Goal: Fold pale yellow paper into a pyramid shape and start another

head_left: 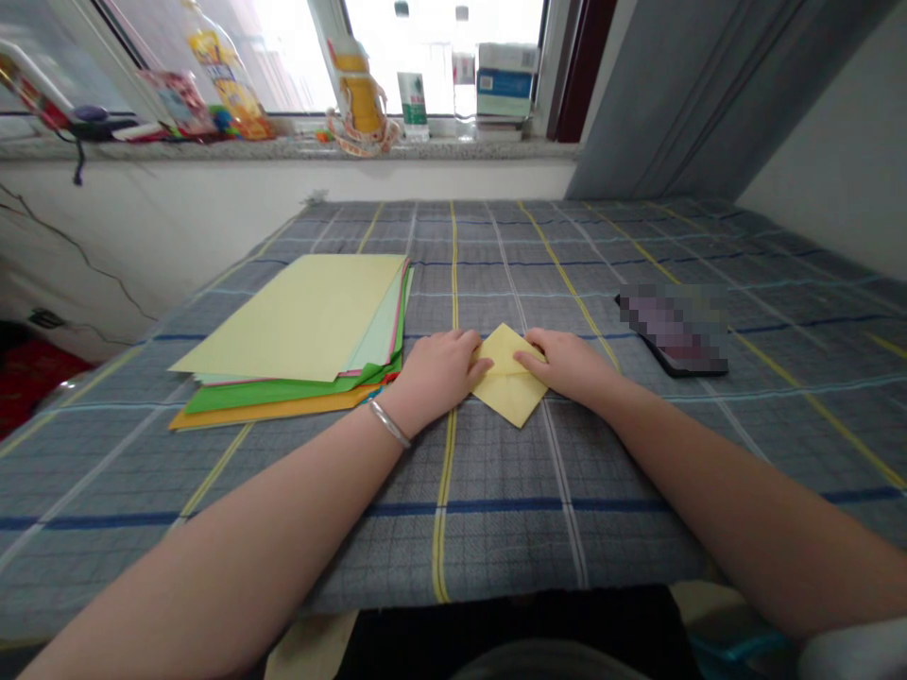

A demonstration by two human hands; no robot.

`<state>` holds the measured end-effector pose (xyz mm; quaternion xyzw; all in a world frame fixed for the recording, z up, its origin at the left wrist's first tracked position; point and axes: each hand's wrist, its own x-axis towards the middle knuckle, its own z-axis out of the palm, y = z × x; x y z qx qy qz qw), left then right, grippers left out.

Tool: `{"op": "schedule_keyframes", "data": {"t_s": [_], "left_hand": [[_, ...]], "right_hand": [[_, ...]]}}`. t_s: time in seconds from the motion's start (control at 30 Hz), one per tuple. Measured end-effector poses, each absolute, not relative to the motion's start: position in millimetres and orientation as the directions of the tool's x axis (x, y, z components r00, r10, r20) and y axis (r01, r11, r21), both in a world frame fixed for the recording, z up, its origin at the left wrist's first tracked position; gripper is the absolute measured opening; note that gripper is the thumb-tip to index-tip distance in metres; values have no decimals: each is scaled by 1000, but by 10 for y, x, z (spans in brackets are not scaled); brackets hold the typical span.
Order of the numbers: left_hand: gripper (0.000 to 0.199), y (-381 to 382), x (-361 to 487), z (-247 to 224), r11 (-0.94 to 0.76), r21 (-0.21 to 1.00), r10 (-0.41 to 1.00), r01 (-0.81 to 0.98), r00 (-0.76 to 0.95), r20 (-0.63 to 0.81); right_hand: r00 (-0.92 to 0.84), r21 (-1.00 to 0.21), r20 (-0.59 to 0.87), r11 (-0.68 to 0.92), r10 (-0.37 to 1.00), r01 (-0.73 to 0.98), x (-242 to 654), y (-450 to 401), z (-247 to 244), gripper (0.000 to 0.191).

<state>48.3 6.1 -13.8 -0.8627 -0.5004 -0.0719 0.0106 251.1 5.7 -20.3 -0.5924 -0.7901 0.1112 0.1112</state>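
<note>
A small folded square of yellow paper [511, 395] lies on the checked cloth, turned so one corner points toward me. Faint creases cross its upper part. My left hand [443, 366] grips its left corner, thumb on top and fingers curled at the edge. At the right corner, my right hand [567, 364] pinches the paper in the same way, its thumb lying on the upper face. The undersides of both grips are hidden. A silver bangle [389, 424] circles my left wrist.
Left of my hands sits a stack of coloured paper [304, 316], pale yellow on top. A phone [673, 331] with a blurred screen lies to the right. Beyond the grey checked cloth [510, 538], a windowsill [269, 149] carries bottles, a tube [413, 106] and boxes [504, 83].
</note>
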Motion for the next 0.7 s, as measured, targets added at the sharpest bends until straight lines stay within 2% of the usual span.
{"op": "schedule_keyframes", "data": {"t_s": [0.1,0.2,0.4,0.53,0.7], "left_hand": [[30,67,536,-215,-499,-9,857,867,495,145],[27,88,542,-243,-500,-19,855,866,497,152],[23,145,541,-275,-425,60,899,903,414,144],[24,162,537,-287,-408,90,908,909,394,141],[33,165,522,-292,-468,121,878,876,445,176]], "right_hand": [[-253,-372,71,261,965,891,2519,56,-227,33],[-254,-384,78,265,964,885,2511,48,-240,42],[-217,-337,107,241,970,910,2453,21,-247,37],[-247,-308,144,280,958,909,2436,21,-271,32],[-254,-272,163,291,953,917,2434,24,-292,32]]}}
